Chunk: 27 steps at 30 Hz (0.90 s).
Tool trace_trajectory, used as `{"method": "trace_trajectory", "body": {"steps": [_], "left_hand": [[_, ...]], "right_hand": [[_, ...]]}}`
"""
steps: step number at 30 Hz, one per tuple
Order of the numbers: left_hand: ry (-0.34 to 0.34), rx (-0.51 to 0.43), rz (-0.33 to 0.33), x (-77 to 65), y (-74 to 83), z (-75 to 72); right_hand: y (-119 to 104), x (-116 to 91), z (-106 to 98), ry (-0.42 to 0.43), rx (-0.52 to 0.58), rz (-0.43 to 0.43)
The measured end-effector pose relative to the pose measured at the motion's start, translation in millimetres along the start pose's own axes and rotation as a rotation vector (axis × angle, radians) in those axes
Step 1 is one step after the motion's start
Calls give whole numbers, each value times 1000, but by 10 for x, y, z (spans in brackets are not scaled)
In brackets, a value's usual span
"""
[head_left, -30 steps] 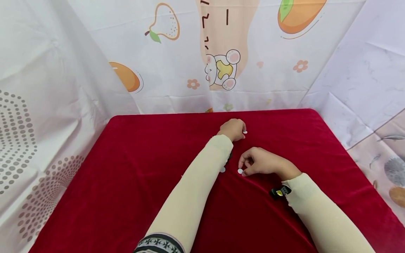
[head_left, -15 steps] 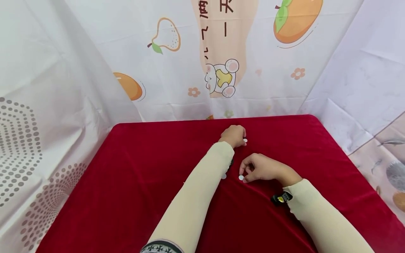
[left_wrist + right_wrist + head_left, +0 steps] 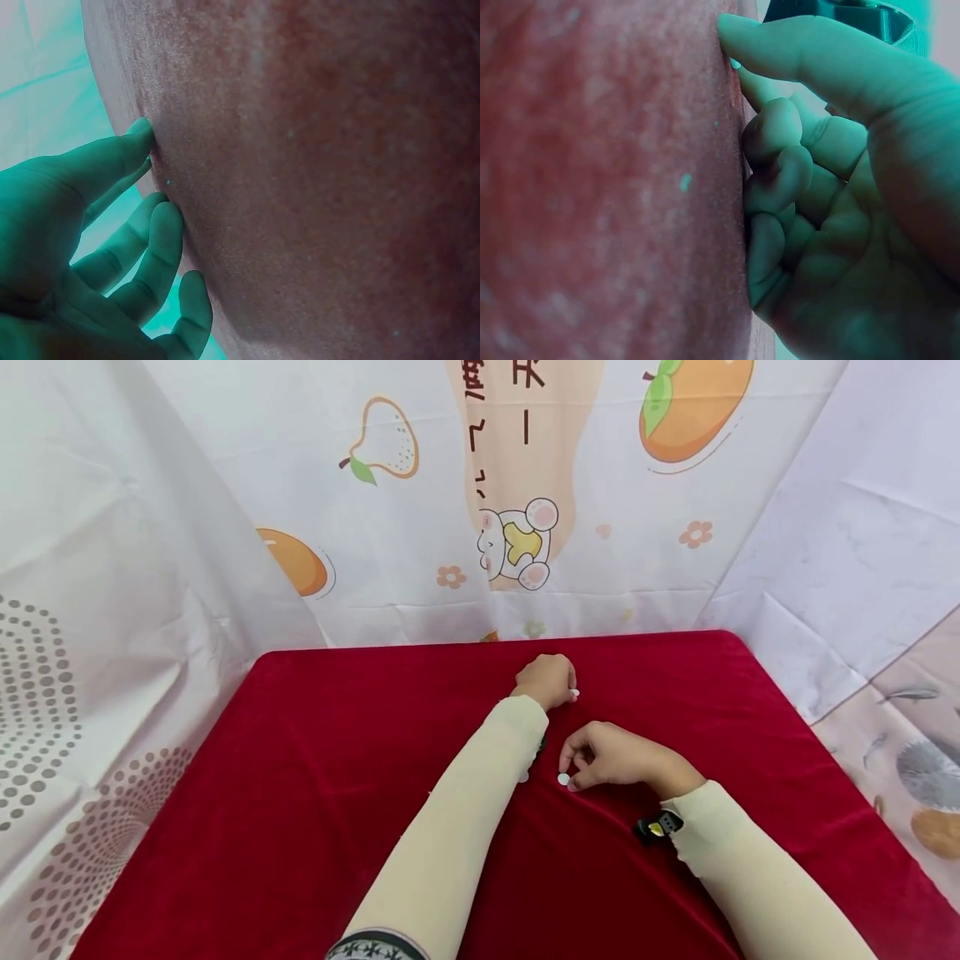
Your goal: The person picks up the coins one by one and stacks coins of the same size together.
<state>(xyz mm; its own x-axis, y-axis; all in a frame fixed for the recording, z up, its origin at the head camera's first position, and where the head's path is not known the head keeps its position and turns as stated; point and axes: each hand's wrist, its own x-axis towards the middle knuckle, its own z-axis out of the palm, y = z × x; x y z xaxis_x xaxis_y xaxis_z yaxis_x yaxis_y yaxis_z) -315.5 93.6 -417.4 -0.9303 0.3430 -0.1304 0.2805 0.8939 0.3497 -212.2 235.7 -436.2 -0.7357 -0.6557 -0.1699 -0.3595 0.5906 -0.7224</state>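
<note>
My left hand (image 3: 546,681) reaches to the far part of the red cloth, its thumb and fingertip pinching a small round white disc (image 3: 575,692) at the edge. In the left wrist view the thumb and fingers of that hand (image 3: 142,232) come down to the cloth; the disc is hidden there. Nearer to me, the right hand (image 3: 617,755) pinches a second white disc (image 3: 564,779) by its sides between thumb and index finger. The right wrist view shows the other fingers of this hand (image 3: 817,165) curled, with a sliver of the disc (image 3: 736,64) behind the thumb.
A third white disc (image 3: 523,777) lies beside the left sleeve (image 3: 457,814), partly covered by it. Dark wrist devices (image 3: 657,827) sit at the cuffs. The red cloth (image 3: 360,735) covers the table up to a printed white curtain (image 3: 405,543) behind.
The head view has tipped up and shifted slightly, so the whole scene sits a little differently in it. Both hands stay at their discs on the cloth.
</note>
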Motion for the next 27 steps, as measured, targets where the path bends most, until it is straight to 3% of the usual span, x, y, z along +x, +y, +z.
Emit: {"method": "trace_trajectory", "body": {"steps": [12,27], "left_hand": [[-9,-33,2,-21,-27,-47],[-10,-51,58,-137,-205,-155]], "right_hand": [[0,-16,-4,0,9,1],[-40,-12,-10,0,-1,12]]}}
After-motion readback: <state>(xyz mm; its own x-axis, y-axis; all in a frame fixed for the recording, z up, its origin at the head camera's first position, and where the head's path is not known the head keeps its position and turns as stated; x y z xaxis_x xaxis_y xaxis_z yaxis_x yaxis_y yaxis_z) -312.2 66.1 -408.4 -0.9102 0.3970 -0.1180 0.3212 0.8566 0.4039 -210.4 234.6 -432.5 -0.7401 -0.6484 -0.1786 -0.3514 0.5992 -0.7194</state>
